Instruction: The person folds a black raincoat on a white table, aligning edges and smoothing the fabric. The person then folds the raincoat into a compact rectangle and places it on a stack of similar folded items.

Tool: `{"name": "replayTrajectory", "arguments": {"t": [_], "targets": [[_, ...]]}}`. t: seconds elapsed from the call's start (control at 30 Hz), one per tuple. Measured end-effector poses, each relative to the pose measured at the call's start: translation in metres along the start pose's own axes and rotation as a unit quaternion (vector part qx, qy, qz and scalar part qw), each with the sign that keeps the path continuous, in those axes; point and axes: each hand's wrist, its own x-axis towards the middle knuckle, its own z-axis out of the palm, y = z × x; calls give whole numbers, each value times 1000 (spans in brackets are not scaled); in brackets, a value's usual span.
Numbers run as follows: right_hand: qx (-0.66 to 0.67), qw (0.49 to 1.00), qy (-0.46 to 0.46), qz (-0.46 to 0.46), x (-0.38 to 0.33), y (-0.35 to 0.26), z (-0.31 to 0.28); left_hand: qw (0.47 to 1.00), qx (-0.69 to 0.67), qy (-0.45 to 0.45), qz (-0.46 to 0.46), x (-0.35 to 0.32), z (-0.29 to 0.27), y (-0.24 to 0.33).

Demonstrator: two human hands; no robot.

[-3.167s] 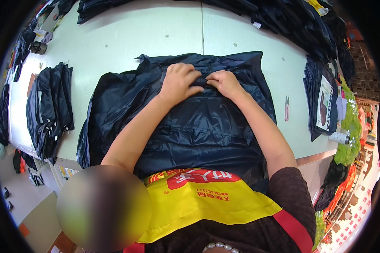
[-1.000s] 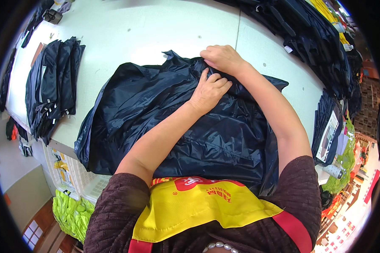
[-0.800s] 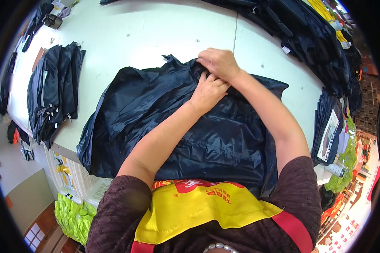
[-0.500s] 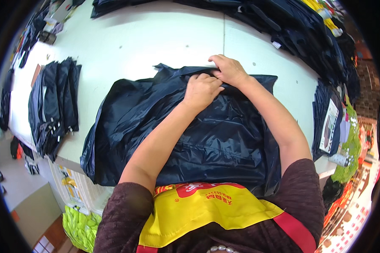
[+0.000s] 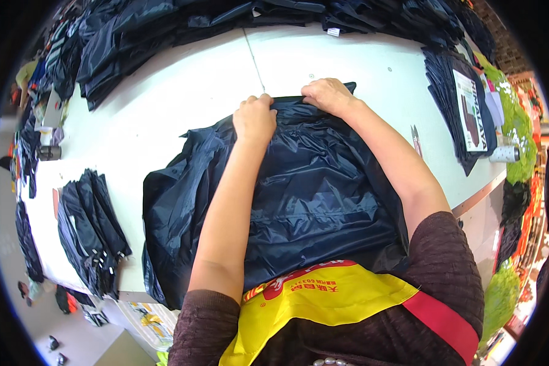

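A shiny dark navy garment (image 5: 311, 189), thin and crinkled like rainwear, lies spread on the white table in front of me. Its near side reaches my yellow apron. My left hand (image 5: 255, 119) grips the far edge near the middle, fingers curled over the fabric. To its right, my right hand (image 5: 329, 96) pinches the same edge close to the far right corner. A short stretch of edge runs fairly straight between the two hands. On the left, the cloth lies in loose folds.
Dark folded garments (image 5: 183, 27) line the table's far side. A fanned dark stack (image 5: 91, 232) sits at left, another with a printed card (image 5: 468, 110) at right. Thread snips (image 5: 416, 140) and a patterned cup (image 5: 505, 154) lie on the white table (image 5: 140, 128). Green bags (image 5: 521, 131) stand beyond.
My hands, close together before, are now apart along the garment's far edge, the left one further left. The view has turned, bringing the snips and more of the far stacks into sight.
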Motion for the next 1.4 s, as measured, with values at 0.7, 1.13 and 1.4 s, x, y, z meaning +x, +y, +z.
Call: {"name": "replayTrajectory", "arguments": {"t": [0.7, 1.13, 1.4], "targets": [[97, 984, -126, 76, 14, 13, -26, 986, -126, -7, -111, 7, 34, 51], [75, 973, -151, 158, 18, 8, -20, 988, -30, 46, 145, -8, 45, 42], [174, 964, -159, 121, 6, 22, -30, 970, -39, 34, 238, -5, 43, 40]]}}
